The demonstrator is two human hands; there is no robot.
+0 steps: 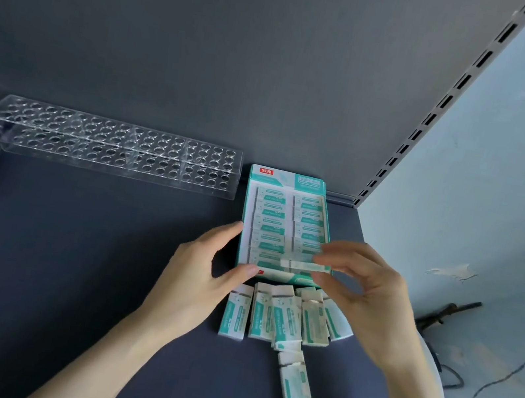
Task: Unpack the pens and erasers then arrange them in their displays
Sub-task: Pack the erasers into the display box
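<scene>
- The right hand (366,296) pinched one eraser (303,266) between thumb and fingertips; it would seat best lowered level into the gap beneath those fingers.
- The acrylic pen rack (117,146), well left of the left fingers, held nothing (every hole looked bare).
- The display box (247,210), its near-left corner gripped by the left hand (207,269), was nearly full.
- Loose erasers (269,314) lay just below both thumbs.
</scene>
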